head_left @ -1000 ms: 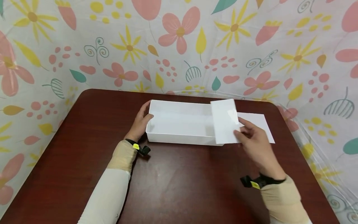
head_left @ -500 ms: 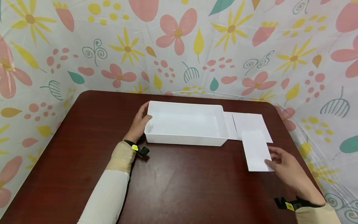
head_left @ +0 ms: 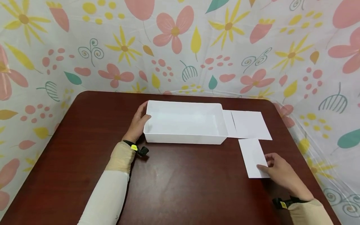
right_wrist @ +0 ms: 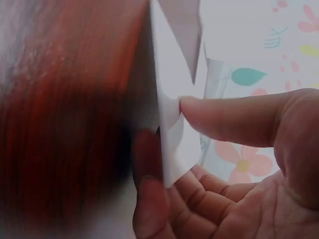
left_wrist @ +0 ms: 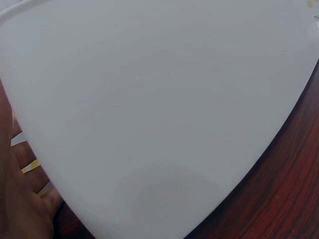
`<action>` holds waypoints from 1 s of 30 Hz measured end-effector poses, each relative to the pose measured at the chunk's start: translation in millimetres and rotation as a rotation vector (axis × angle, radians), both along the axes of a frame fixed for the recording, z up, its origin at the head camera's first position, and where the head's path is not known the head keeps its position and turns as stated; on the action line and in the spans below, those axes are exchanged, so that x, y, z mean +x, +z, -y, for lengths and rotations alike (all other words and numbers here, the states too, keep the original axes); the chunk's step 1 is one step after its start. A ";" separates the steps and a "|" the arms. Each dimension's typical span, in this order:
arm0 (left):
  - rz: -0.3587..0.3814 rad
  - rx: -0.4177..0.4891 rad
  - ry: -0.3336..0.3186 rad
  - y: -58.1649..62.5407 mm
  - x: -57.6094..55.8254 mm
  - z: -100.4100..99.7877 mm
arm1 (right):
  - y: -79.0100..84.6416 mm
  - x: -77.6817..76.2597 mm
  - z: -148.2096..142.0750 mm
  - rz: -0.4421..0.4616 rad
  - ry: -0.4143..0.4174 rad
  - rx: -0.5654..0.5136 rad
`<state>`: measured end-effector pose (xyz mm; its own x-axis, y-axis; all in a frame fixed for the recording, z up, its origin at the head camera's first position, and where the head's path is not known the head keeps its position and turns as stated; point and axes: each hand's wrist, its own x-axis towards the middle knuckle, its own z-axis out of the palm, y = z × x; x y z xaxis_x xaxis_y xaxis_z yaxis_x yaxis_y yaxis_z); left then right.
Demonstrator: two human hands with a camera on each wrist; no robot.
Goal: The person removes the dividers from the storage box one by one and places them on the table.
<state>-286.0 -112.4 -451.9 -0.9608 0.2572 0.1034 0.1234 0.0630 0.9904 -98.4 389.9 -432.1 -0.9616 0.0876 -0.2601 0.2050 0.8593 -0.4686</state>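
A white rectangular storage box [head_left: 185, 139] stands on the table, its top uncovered and its inside bare. My left hand [head_left: 137, 124] grips the box's left end, with the thumb over the rim and the fingers along the outside. In the left wrist view the box wall [left_wrist: 159, 109] fills most of the picture. My right hand [head_left: 282, 170] pinches a thin, stiff white panel [head_left: 253, 157] by its right edge, to the right of the box. The thumb [right_wrist: 224, 117] lies on one face of that panel [right_wrist: 172, 99] in the right wrist view, with fingers behind it.
Flat white pieces [head_left: 250, 124] lie on the table just right of the box; a narrow part [head_left: 230, 123] reaches up to its right end. The dark red-brown table [head_left: 180, 181] has rounded back corners. A flower-patterned curtain [head_left: 174, 62] hangs behind.
My right hand has carried the panel from above the box's right end rightward and toward me. The box's right end and the flat pieces have come into fuller view. My left hand stays put.
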 end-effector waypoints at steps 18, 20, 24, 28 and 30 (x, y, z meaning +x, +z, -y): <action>-0.020 0.004 0.009 2.4 -0.7 -6.6 | 0.5 -1.5 -8.6 0.029 -0.002 0.143; -0.022 0.005 0.007 2.3 -0.2 -7.0 | 1.5 -0.8 -9.5 0.035 -0.001 0.147; -0.014 0.018 -0.001 2.3 0.8 -7.4 | 3.1 -0.5 -9.1 0.031 0.004 0.161; -0.007 0.025 -0.006 2.4 1.7 -8.1 | 1.9 -0.1 -7.8 0.009 0.001 0.178; -0.007 0.026 -0.007 2.5 2.1 -8.5 | 0.8 0.8 -6.5 -0.012 -0.001 0.187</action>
